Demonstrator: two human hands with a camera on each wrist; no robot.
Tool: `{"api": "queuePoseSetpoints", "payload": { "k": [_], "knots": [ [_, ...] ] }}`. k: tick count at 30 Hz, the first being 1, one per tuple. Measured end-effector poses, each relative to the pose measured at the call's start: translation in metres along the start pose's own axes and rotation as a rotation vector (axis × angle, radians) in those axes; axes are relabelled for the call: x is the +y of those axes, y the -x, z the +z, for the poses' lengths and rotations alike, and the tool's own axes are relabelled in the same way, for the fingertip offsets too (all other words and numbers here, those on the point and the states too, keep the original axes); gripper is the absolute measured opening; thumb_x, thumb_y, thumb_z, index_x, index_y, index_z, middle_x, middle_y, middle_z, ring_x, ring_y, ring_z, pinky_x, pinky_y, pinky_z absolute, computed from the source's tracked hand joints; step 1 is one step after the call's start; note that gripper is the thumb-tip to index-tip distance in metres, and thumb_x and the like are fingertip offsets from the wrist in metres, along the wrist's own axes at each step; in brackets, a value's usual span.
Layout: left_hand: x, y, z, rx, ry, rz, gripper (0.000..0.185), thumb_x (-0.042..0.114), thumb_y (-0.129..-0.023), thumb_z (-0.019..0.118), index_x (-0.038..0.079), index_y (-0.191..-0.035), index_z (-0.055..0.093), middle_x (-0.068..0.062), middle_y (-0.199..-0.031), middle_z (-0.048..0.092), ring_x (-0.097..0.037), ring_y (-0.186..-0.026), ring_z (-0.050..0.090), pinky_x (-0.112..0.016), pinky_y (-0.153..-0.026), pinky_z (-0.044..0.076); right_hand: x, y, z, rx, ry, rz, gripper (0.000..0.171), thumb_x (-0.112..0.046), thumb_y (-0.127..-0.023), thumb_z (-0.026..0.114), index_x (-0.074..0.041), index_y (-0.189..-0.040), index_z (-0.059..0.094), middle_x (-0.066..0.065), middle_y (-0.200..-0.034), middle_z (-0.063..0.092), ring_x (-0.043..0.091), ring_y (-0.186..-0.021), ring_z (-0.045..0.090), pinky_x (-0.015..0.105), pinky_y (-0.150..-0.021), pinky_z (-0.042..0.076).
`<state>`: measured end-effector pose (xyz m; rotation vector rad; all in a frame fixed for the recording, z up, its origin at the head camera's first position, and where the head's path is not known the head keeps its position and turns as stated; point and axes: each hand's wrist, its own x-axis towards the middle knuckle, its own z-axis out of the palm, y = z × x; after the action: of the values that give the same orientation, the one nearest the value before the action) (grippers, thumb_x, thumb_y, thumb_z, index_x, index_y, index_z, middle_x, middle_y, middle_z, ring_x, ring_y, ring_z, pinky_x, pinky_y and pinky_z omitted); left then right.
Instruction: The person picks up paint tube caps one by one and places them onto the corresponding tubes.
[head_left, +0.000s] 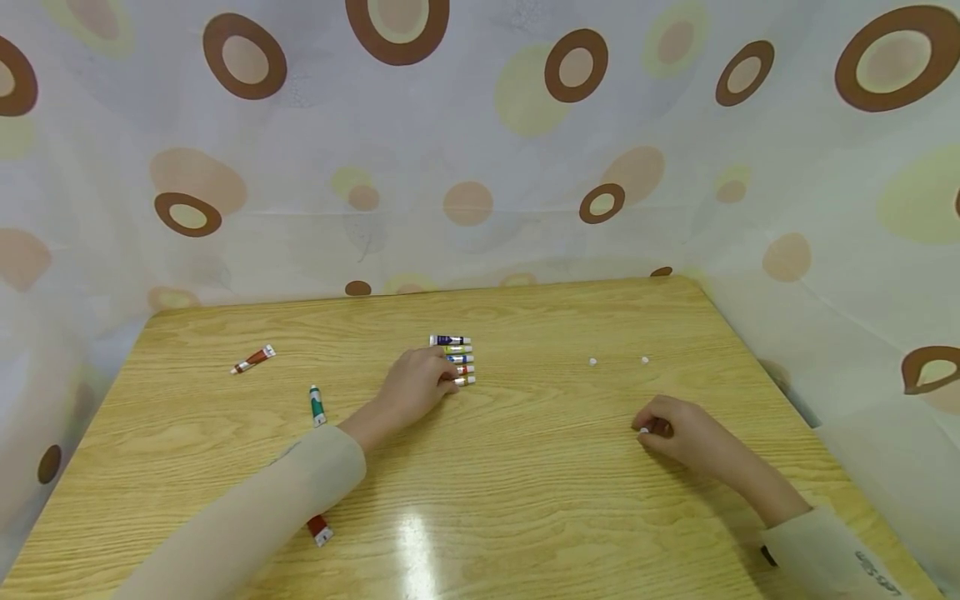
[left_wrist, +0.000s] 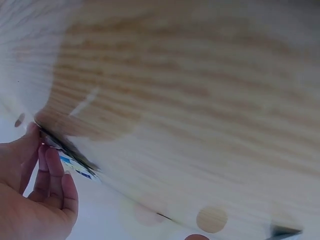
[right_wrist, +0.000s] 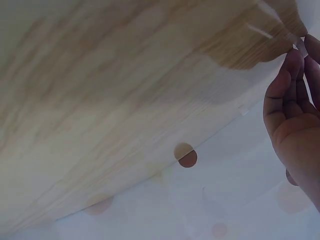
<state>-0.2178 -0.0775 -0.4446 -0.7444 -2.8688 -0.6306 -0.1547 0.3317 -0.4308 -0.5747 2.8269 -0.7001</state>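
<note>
- A spotted curtain (head_left: 480, 167), pale with brown and yellow-green rings, hangs behind and around the far side of the scene.
- A wooden table (head_left: 525, 500) with light grain fills the near half of the head view; a bright reflection sits on its near centre.
- The person's left hand (head_left: 416, 387) lies mid-table, fingers bent over the left end of a row of paint tubes (head_left: 457, 361); the left wrist view, blurred, shows the fingers (left_wrist: 52, 175) touching the tubes, but whether they pinch one cannot be told.
- The person's right hand (head_left: 678, 433) rests on the table at the right, fingers curled round a small dark tube with a white cap (head_left: 645, 430) showing at the fingertips.
- The row holds about five tubes lying side by side, white caps pointing right, just left of the table's centre; the farthest is dark blue, the rest show yellow, blue, red and orange bands.
- A green tube (head_left: 317, 405) lies near the left forearm, cap toward the near edge.
- A brown-red tube (head_left: 253, 359) lies far left, well apart from the rest.
- A red tube (head_left: 319, 529) peeks from under the left sleeve (head_left: 300, 483) at the near side.
- Two tiny white caps (head_left: 592, 362) sit apart, far right of the row.
</note>
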Motion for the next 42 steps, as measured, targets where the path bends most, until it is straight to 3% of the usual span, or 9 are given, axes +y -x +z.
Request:
{"api": "queuePoseSetpoints", "payload": {
  "k": [15,31,39,42],
  "knots": [
    [0.002,-0.001,0.002,0.021,-0.027,0.008,0.012,0.018,-0.086,0.083,0.008,-0.094,0.082,-0.002,-0.084,0.07,-0.015,-0.077,0.064,-0.039,-0.082,0.055,-0.004,-0.002,0.002,0.014,-0.002,-0.013,0.008,-0.01,-0.093,0.074,-0.014,-0.099,0.073,-0.006,-0.094,0.068,-0.004,-0.082,0.057,0.02,-0.071,0.054],
    [0.004,-0.001,-0.007,0.022,-0.032,0.012,0.015,0.021,-0.086,0.085,0.009,-0.094,0.083,-0.003,-0.084,0.07,-0.014,-0.073,0.06,-0.039,-0.08,0.055,-0.025,-0.01,-0.005,0.075,0.031,-0.116,0.01,-0.004,-0.092,0.074,-0.013,-0.097,0.072,-0.007,-0.091,0.065,-0.003,-0.082,0.056,0.021,-0.068,0.053],
    [0.0,0.002,-0.014,0.032,-0.02,0.028,0.016,0.021,-0.085,0.085,0.009,-0.096,0.082,-0.004,-0.09,0.073,-0.014,-0.077,0.064,-0.038,-0.082,0.056,-0.04,-0.016,-0.01,0.035,0.005,-0.044,0.007,-0.011,-0.097,0.071,-0.011,-0.103,0.073,-0.004,-0.096,0.073,0.005,-0.087,0.065,0.024,-0.073,0.055],
    [-0.002,0.005,-0.018,0.041,-0.003,0.038,0.014,0.019,-0.086,0.084,0.009,-0.095,0.082,-0.004,-0.088,0.073,-0.014,-0.076,0.065,-0.033,-0.076,0.057,-0.043,-0.018,-0.01,0.034,0.009,-0.041,0.008,-0.012,-0.097,0.071,-0.011,-0.103,0.074,-0.004,-0.096,0.074,0.005,-0.087,0.065,0.024,-0.073,0.056]
  ]
}}
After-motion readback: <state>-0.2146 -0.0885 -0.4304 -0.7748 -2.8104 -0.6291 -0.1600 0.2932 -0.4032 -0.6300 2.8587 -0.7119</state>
